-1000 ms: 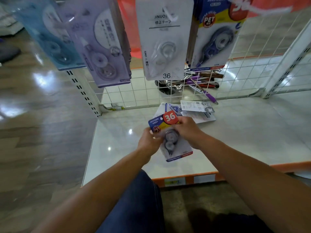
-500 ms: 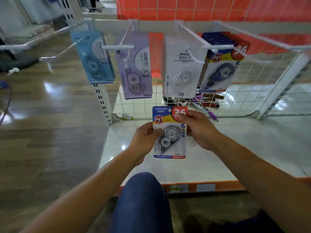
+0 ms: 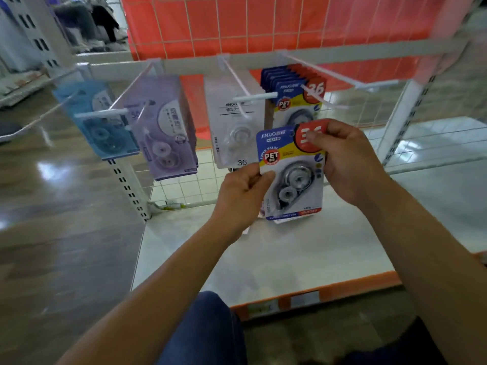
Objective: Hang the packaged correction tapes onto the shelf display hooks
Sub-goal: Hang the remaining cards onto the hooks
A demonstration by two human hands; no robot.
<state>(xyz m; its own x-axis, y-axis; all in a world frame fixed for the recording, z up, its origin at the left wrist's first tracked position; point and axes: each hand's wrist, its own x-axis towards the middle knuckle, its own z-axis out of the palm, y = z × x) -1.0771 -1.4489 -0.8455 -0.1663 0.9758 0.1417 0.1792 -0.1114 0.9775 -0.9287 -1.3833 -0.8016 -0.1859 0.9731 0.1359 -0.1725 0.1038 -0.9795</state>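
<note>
I hold one packaged correction tape (image 3: 291, 175), a blue and yellow card with a red "36" corner, upright in front of the hooks. My left hand (image 3: 243, 192) pinches its left edge. My right hand (image 3: 347, 159) grips its top right corner. Behind it, a stack of matching blue packs (image 3: 290, 93) hangs on a white hook (image 3: 324, 102). Further left hang a white pack (image 3: 234, 127), a purple pack (image 3: 163, 133) and a light blue pack (image 3: 97, 119) on their own hooks.
A bare hook (image 3: 369, 84) sticks out at the right of the white rail (image 3: 342, 55). Below lies the white shelf (image 3: 263, 259) with an orange front edge. A wire grid backs the shelf. Wooden floor spreads to the left. My knee (image 3: 210, 330) is just below the shelf edge.
Both hands have raised the blue pack from near the shelf up to the level of the hanging packs. My view has tilted upward, so the rail and hooks show fully.
</note>
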